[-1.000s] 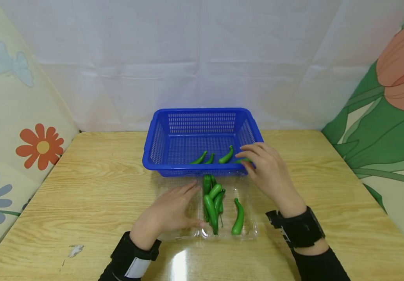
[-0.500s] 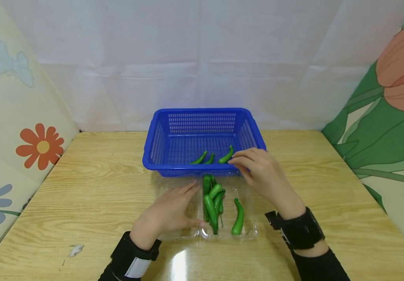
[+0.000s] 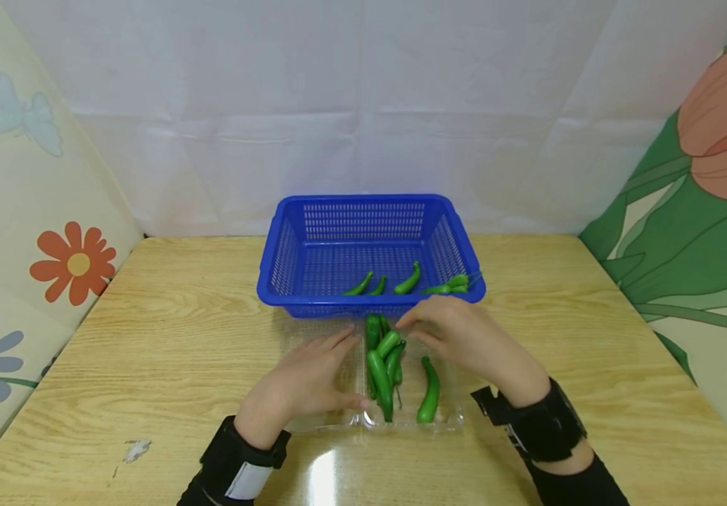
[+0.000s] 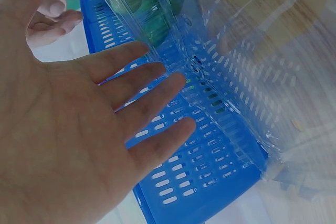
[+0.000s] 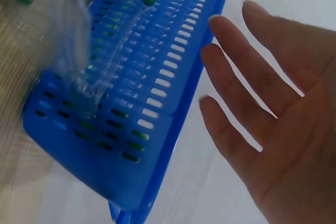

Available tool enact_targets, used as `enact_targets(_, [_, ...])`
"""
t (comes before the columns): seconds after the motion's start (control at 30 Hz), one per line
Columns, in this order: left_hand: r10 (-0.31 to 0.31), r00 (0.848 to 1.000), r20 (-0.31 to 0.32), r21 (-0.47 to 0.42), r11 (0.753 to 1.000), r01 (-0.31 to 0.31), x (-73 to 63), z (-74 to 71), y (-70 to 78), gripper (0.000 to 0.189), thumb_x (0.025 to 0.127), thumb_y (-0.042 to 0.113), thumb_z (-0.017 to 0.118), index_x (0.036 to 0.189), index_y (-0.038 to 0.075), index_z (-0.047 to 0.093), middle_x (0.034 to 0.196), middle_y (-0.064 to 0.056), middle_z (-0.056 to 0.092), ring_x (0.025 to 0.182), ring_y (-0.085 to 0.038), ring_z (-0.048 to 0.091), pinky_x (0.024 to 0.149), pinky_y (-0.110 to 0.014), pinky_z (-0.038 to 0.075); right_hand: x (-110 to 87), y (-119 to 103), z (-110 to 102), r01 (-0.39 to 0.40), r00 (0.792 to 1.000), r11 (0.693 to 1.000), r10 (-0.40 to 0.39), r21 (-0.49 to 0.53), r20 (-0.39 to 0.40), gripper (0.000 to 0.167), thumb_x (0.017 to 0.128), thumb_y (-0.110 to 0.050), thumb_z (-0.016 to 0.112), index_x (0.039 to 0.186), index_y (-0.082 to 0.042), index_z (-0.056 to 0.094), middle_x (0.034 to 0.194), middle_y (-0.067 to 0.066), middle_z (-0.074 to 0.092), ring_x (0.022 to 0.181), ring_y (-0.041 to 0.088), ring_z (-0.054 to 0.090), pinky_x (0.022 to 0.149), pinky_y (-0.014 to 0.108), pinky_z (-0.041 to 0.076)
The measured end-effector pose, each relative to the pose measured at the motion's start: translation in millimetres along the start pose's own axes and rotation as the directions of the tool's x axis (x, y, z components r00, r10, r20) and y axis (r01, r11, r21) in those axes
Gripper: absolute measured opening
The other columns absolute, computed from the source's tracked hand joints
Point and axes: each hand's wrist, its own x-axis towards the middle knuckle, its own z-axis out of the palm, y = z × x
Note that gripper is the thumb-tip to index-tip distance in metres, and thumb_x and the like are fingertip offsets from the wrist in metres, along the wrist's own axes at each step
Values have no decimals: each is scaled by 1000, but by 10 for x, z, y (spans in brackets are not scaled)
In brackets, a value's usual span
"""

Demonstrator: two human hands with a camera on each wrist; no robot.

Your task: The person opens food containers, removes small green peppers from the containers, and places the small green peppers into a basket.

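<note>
A white backdrop (image 3: 363, 91) hangs behind a wood-grain table (image 3: 167, 337), which bears all the items inspected. The largest of these, a blue basket (image 3: 338, 301), stands upright at the table's far side with its perforated floor in view.

A clear plastic container (image 3: 452, 425) lies open in two halves directly in front of the basket, close against it; whether they touch cannot be confirmed. The close placement presumably keeps the reach between the two short.

The left hand (image 3: 303, 379) lies over the container's left half, its fingers straight and apart, holding nothing. Its position suggests it steadies the light plastic, though firm contact cannot be verified. The right hand (image 3: 465, 334) hangs above the right half, just on the near side of the basket rim. Its fingers are apart, slightly bent and empty, the tips directed toward the pepper pile.

Green peppers occupy both vessels. A pepper pile (image 3: 379, 376) lies in the container's right half along the middle ridge, which probably checks any roll to the left. A single curved pepper (image 3: 428, 393) lies apart, to the right of it. In the basket, a pepper group (image 3: 455, 284) sits in the near right corner, a lone basket pepper (image 3: 408, 280) left of it, and two small peppers (image 3: 357, 284) farther left. All lie by the near wall, likely because it is the side closest to the hands.
</note>
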Motion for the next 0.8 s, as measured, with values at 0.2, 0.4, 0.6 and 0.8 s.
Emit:
enact_targets(0.2, [3,1000,-6,5,1000,-3,3,-2,-2,96,79,57,76,152,6,39,159,-13,31,143,-34,33,117,-53,26,13,-82,32,-4,994,999,1,34,113,27,84,-1,77,108,-13,75,104,-2,71,101,20,66,90,41,55])
enact_targets(0.4, [4,1000,-6,6,1000,-4,4,-3,-4,95,80,56,77,152,6,39,159,-13,32,143,-34,33,116,-54,26,15,-109,99,-26,985,996,12,80,174,32,83,-4,79,112,-17,74,110,-2,71,109,25,64,95,46,52])
enact_targets(0.6, [0,1000,-3,2,1000,0,4,-3,-4,96,80,57,76,152,7,38,159,-12,30,143,-34,32,117,-53,25,6,-122,135,-31,973,996,10,89,229,38,82,-5,81,117,-14,71,115,1,69,111,26,63,96,47,52])
enact_targets(0.8, [-3,1000,1,9,1000,3,8,-4,-1,96,80,57,75,153,8,38,160,-12,30,143,-34,32,117,-54,25,-1,-143,130,-45,970,996,27,71,241,44,79,-7,83,120,-12,69,117,3,69,111,27,63,95,47,52])
